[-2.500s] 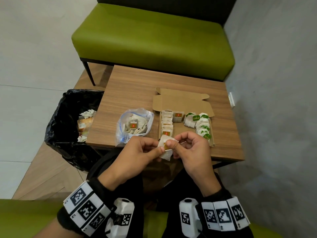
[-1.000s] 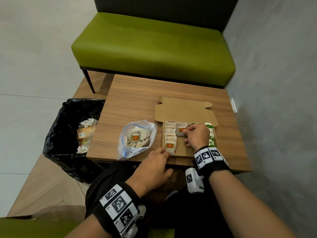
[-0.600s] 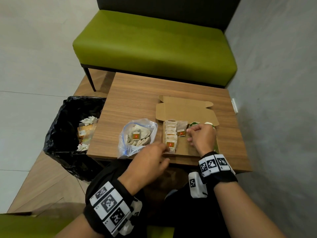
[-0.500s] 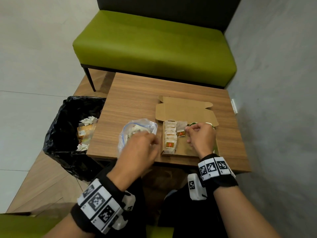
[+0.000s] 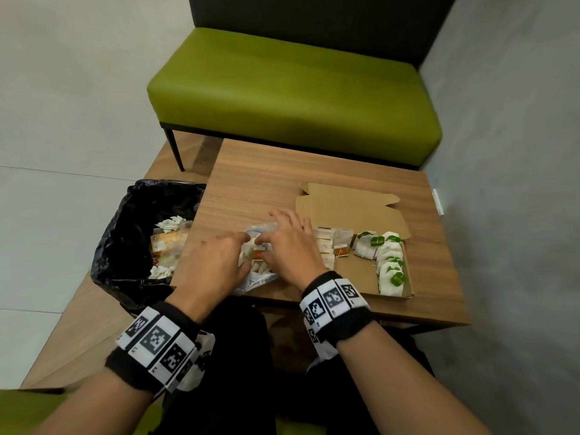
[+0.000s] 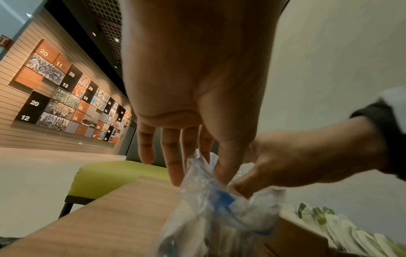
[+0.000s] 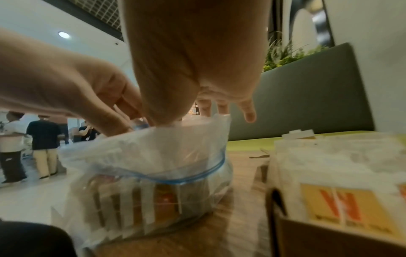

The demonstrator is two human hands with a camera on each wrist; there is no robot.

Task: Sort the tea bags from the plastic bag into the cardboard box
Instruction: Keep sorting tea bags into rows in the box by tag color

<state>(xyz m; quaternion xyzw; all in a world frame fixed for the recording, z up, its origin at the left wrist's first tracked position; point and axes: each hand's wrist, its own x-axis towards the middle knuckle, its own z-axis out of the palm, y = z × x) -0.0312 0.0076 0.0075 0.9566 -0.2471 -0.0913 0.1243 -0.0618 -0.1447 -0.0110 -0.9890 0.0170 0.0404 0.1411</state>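
Note:
A clear plastic bag [image 5: 257, 277] with a blue zip rim lies on the wooden table [image 5: 266, 189], holding several tea bags with red-orange tags. My left hand [image 5: 238, 246] pinches its rim from the left, and the bag [image 6: 219, 208] hangs under thumb and forefinger. My right hand [image 5: 266, 246] pinches the rim from the right with its other fingers spread. The thumb presses the bag [image 7: 142, 165] at its top edge. To the right, the open cardboard box [image 5: 361, 271] holds orange-tagged tea bags [image 5: 326, 246] and green-tagged tea bags [image 5: 389, 262].
A bin lined with a black bag [image 5: 138, 233] and holding wrappers stands left of the table. A green bench [image 5: 292, 95] is behind it, and a grey wall [image 5: 518, 183] runs along the right. The box lid [image 5: 348, 208] lies flat behind the box.
My right hand has left the box and moved left onto the plastic bag. My left hand, which reached the bag half a second ago, stays on its rim.

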